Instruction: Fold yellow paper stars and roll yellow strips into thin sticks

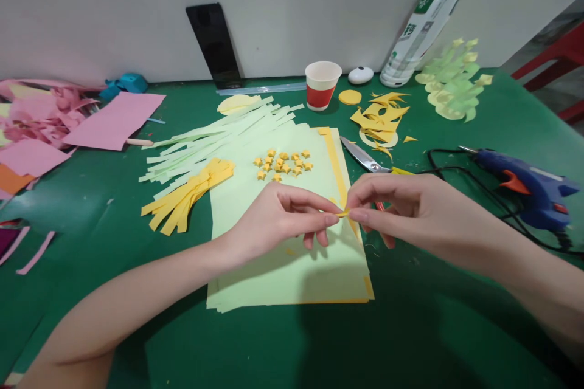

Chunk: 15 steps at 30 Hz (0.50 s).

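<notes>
A small piece of folded yellow paper strip [342, 214] is pinched between the fingertips of both hands. My left hand [292, 209] grips its left end with thumb and forefinger, and my right hand [396, 203] closes on its right end. Under them lies a stack of pale green paper sheets [255, 279] with some yellow edges showing. Several small yellow paper stars [280, 164] sit on the stack, beyond my left hand. To the left are a bundle of yellow paper strips [187, 194] and a fan of pale green strips [214, 140].
Scissors [365, 156] lie just beyond my right hand, partly hidden. A blue glue gun [524, 185] with a black cord rests at right. Behind stand a paper cup [323, 85], a leaning bottle [424, 24] and a phone [214, 42]. Pink paper [116, 121] lies at left.
</notes>
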### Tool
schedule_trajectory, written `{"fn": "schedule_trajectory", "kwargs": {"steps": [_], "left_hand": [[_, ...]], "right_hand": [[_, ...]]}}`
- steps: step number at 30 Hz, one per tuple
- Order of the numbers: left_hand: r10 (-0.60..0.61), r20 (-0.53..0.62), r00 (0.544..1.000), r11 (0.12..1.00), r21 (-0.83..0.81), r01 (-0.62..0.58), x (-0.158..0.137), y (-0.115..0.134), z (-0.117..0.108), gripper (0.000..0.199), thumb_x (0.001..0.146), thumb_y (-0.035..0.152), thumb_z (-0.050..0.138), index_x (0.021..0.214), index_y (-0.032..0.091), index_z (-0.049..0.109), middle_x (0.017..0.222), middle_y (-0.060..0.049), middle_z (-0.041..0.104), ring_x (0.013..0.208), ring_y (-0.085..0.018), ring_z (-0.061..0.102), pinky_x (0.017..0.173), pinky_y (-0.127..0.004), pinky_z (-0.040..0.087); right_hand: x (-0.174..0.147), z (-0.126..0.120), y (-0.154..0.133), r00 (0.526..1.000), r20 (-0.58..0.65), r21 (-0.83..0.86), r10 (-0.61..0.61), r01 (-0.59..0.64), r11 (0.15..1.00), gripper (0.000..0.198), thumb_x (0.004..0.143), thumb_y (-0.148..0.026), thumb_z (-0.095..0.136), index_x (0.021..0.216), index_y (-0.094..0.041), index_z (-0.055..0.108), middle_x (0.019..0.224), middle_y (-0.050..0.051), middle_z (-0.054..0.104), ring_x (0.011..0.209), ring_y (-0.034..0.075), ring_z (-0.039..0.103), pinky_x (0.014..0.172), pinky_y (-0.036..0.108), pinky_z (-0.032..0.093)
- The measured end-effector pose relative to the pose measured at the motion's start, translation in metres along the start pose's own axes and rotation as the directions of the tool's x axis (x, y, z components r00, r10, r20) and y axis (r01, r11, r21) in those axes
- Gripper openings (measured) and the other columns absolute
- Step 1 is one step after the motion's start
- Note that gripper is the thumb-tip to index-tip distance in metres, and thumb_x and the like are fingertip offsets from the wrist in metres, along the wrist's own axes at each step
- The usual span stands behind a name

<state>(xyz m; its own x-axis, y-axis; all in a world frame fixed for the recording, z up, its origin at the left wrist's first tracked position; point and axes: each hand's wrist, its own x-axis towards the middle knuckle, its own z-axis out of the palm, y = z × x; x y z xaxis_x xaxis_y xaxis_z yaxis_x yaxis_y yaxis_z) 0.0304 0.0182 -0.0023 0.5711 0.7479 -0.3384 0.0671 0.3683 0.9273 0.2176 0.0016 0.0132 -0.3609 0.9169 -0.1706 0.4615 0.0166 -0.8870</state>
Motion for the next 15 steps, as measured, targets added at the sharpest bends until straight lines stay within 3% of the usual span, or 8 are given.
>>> {"fn": "schedule_trajectory", "kwargs": {"steps": [9, 15], "left_hand": [[-0.008, 0.041, 0.999, 0.998, 0.056, 0.006, 0.000, 0.000, -0.002, 0.009, 0.076, 0.019, 0.064, 0.082, 0.015, 0.070, 0.062, 0.002, 0.069, 0.049, -0.004, 0.059, 0.049, -0.012, 0.044], [0.057, 0.040, 0.998, 0.996, 0.067, -0.059, 0.000, 0.009, -0.012, 0.030, 0.088, 0.036, 0.049, 0.081, 0.014, 0.069, 0.070, -0.002, 0.071, 0.052, -0.007, 0.063, 0.045, -0.014, 0.038]], "right_hand": [[0.000, 0.000, 0.000, 0.995, -0.004, 0.029, 0.096, -0.096, 0.995, 0.021, 0.072, -0.039, 0.059, 0.068, -0.018, 0.061, 0.057, -0.001, 0.054, 0.040, 0.007, 0.047, 0.037, 0.019, 0.037], [-0.006, -0.012, -0.004, 0.994, -0.053, 0.070, 0.092, -0.088, 0.994, 0.021, 0.072, -0.039, 0.061, 0.067, -0.019, 0.059, 0.048, -0.001, 0.056, 0.037, 0.007, 0.047, 0.034, 0.017, 0.037]]}}
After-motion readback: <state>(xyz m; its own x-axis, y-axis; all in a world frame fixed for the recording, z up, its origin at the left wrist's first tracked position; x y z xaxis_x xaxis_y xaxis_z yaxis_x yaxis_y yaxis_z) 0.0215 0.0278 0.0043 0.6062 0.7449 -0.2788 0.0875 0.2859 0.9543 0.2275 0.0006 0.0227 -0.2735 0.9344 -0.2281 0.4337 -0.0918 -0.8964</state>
